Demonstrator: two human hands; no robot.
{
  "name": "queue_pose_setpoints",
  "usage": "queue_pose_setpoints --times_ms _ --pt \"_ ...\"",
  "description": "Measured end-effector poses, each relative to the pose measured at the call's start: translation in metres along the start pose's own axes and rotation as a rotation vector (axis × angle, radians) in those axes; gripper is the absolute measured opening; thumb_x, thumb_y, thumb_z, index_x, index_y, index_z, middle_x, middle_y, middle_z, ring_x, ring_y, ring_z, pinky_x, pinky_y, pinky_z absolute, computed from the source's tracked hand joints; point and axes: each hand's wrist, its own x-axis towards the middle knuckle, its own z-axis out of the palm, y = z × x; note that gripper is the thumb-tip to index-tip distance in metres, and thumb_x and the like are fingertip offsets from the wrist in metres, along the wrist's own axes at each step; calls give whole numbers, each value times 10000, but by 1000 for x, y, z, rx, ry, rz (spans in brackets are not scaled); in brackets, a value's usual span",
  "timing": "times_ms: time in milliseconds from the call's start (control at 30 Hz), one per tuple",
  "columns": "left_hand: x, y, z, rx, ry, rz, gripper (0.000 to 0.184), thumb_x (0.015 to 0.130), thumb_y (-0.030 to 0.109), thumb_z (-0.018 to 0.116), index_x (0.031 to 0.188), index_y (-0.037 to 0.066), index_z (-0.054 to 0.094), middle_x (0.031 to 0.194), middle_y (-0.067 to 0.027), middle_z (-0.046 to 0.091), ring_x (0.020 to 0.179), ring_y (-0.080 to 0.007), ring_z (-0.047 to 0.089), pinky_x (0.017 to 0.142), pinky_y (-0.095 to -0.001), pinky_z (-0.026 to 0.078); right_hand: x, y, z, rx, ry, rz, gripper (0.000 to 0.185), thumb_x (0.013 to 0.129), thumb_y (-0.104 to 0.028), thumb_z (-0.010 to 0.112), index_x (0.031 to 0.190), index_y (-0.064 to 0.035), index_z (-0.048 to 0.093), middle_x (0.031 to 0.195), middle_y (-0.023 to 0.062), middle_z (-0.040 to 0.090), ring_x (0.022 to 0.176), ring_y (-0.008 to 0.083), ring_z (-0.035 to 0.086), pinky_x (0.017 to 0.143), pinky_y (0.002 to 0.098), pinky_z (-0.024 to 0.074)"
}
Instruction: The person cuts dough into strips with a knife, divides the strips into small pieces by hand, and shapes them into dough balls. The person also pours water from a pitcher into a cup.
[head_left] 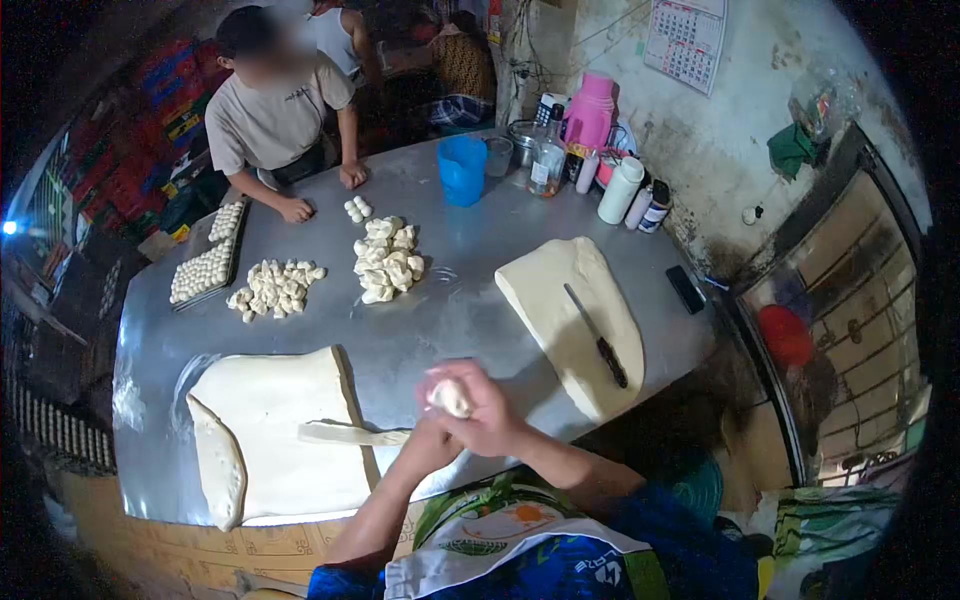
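Above the table's near edge, my right hand (485, 408) is closed around a small lump of dough (450, 398). Just beside it, my left hand (433, 446) is closed on the end of a dough strip (350, 433). That strip stretches left over a wide flat dough sheet (285, 415), whose left edge is folded over. To the right lies a second thick dough slab (570, 300), with a dark-handled knife (597, 338) resting on it. Beyond my hands are a heap of dough pieces (388, 262) and a lower pile of smaller pieces (275, 290).
A co-worker (275, 110) stands at the far side, both hands on the metal table (450, 310). Dough balls fill a tray (205, 268) at the left. A blue jug (462, 170), bottles (622, 190) and a pink flask (590, 110) line the back; a phone (685, 289) lies right.
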Motion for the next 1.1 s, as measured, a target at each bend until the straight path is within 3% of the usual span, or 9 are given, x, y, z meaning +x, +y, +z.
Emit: queue_pose_setpoints --times_ms 200,267,367,433,633,800,867,933,1100 --pt "-4 -28 -25 -152 -237 -299 315 824 100 685 1097 -21 584 938 -153 636 836 -222 605 719 -318 496 34 22 -8 -91 -300 306 103 827 -75 665 898 -28 608 1098 114 619 868 167 602 715 271 479" --pt "11 -12 -14 -134 233 -281 329 822 89 684 1111 -23 573 940 -139 622 818 -206 599 670 -306 494 64 17 -7 -67 -308 -264 175 851 -155 683 948 -15 642 1037 119 633 827 178 604 714 288 478" --pt "37 0 -10 -20 628 -57 324 819 93 690 1105 -21 590 915 -123 613 801 -192 592 631 -303 492 74 1 -35 -511 -254 -534 308 850 -205 720 1094 -28 656 1068 121 628 857 216 603 738 328 485" --pt "37 2 -17 98 293 -219 348 792 89 693 1117 2 604 945 -124 617 820 -212 600 652 -341 496 59 -17 -56 -501 -406 -10 442 832 -239 748 1211 -43 631 1081 106 621 889 244 602 777 352 484" --pt "34 -30 14 330 254 -156 347 763 77 688 1100 18 630 882 -136 637 742 -249 600 637 -367 485 36 29 -88 -655 -455 -80 509 803 -253 770 1239 -46 607 1092 110 632 869 252 610 766 367 491" --pt "15 -59 44 101 272 -258 273 742 74 694 1007 14 670 777 -134 668 631 -307 588 612 -377 474 13 71 -74 -550 -204 -274 543 783 -288 788 1226 -36 599 1038 123 657 814 266 616 742 365 494" --pt "6 -57 49 229 224 -282 253 744 77 696 989 16 682 743 -123 672 604 -314 584 611 -371 475 14 88 -82 -757 -318 61 531 779 -273 785 1216 -39 597 1070 124 651 839 269 615 755 362 493" --pt "-2 -45 40 529 -217 -202 373 722 42 698 1094 20 669 880 -115 701 685 -308 613 678 -362 499 14 109 -94 -956 -426 406 518 775 -258 783 1207 -41 595 1101 125 645 864 272 615 769 360 493" --pt "7 -36 35 -124 226 -284 506 710 -1 696 1211 26 632 1008 -116 697 751 -291 626 742 -345 510 0 168 -108 -924 -160 40 453 785 -186 743 1191 -47 599 1092 116 644 870 273 614 771 352 492"
